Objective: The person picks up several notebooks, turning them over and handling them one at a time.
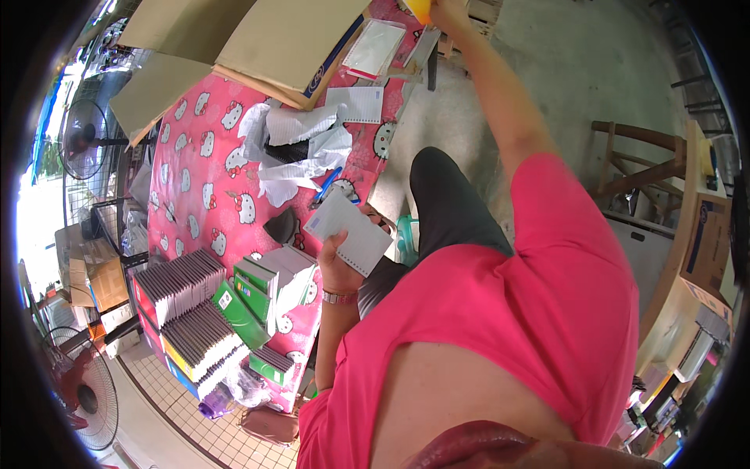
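Now, left hand [339,270]: fingers clamped on punched paper [353,231], nearer than the crumpled wrapper [334,146].
Paper grip: best light and flat, edges square.
Right hand [448,12]: beyond the wrapper, beside a yellow thing [419,9]; cannot tell its fingers' state.

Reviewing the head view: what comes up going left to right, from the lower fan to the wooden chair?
Lower fan, stacked dark-spined notebooks, lined paper, yellow item at the top edge, right hand, wooden chair.
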### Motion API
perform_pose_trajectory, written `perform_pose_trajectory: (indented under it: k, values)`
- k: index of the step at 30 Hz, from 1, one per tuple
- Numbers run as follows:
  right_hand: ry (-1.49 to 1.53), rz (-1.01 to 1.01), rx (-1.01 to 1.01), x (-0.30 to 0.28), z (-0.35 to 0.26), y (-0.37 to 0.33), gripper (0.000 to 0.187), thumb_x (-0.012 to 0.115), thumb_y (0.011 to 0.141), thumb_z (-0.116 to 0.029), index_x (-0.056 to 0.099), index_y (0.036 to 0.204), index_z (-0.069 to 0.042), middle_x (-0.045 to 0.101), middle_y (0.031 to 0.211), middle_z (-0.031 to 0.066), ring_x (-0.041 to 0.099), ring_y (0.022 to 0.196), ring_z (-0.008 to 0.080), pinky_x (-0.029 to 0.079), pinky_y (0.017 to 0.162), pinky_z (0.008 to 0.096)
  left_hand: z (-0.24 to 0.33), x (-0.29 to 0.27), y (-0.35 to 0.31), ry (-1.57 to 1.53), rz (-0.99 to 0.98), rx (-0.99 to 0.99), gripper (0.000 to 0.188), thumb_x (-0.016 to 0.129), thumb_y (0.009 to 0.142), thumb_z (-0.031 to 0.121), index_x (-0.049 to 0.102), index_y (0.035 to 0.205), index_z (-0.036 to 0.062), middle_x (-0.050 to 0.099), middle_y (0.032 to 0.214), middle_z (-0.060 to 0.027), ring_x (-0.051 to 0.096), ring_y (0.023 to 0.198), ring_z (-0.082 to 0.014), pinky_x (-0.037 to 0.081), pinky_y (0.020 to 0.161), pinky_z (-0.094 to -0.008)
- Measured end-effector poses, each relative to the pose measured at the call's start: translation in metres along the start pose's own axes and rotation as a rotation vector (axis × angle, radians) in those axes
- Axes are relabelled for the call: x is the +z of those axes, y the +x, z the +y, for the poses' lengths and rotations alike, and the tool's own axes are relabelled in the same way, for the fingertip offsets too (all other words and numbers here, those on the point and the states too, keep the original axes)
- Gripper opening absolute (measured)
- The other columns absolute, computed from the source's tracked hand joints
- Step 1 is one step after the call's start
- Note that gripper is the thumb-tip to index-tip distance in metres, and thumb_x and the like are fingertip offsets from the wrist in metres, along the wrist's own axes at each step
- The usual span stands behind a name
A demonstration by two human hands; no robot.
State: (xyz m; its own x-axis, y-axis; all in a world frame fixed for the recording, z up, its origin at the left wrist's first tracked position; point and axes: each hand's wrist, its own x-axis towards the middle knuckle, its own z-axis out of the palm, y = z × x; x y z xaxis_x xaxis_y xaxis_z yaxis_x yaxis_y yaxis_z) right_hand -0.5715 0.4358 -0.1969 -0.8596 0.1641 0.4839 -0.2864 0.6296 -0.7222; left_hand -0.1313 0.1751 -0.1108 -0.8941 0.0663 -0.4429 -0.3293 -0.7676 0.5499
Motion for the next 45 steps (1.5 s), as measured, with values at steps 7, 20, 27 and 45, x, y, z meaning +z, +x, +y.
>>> perform_pose_trajectory:
  k: [7, 20, 27, 45]
  values:
    - [-0.097, -0.176, -0.281, 0.094, -0.045, 0.038, 0.040, 0.056, 0.084, -0.009, 0.058, 0.123, -0.001, 0.067, 0.110, 0.0236, 0.065, 0.103, 0.0378, 0.053, 0.082, 0.0450, -0.009, -0.028, 0.002, -0.029, 0.085, -0.019, 0.063, 0.064, 0.079, 0.030, 0.046, 0.133, 0.0024, 0.057, 0.126, -0.0165, 0.060, 0.112, -0.0329, 0.045, 0.103, -0.0575]
    - [-0.247, -0.295, -0.037, 0.169, -0.014, 0.070, 0.038, 0.058, 0.084, -0.015, 0.061, 0.120, -0.001, 0.068, 0.105, 0.0227, 0.067, 0.099, 0.0344, 0.054, 0.082, 0.0437, -0.005, -0.047, 0.006, -0.005, 0.159, -0.022, 0.060, 0.063, 0.083, 0.029, 0.047, 0.134, 0.0024, 0.057, 0.129, -0.0175, 0.060, 0.113, -0.0331, 0.045, 0.102, -0.0577]
    - [-0.217, -0.339, -0.071, 0.204, -0.003, 0.090, 0.038, 0.059, 0.085, -0.019, 0.063, 0.118, -0.001, 0.068, 0.103, 0.0222, 0.068, 0.098, 0.0325, 0.055, 0.081, 0.0430, -0.008, -0.037, 0.019, -0.018, 0.180, -0.060, 0.061, 0.065, 0.082, 0.029, 0.047, 0.133, 0.0016, 0.057, 0.128, -0.0173, 0.060, 0.113, -0.0330, 0.044, 0.103, -0.0577]
    - [-0.401, -0.512, 0.159, 0.167, -0.033, 0.063, 0.037, 0.062, 0.086, -0.024, 0.070, 0.116, -0.005, 0.061, 0.130, 0.0154, 0.064, 0.112, 0.0311, 0.053, 0.087, 0.0434, -0.011, -0.040, 0.017, 0.026, 0.238, -0.136, 0.066, 0.064, 0.082, 0.034, 0.044, 0.134, -0.0010, 0.055, 0.128, -0.0143, 0.057, 0.117, -0.0322, 0.038, 0.108, -0.0589]
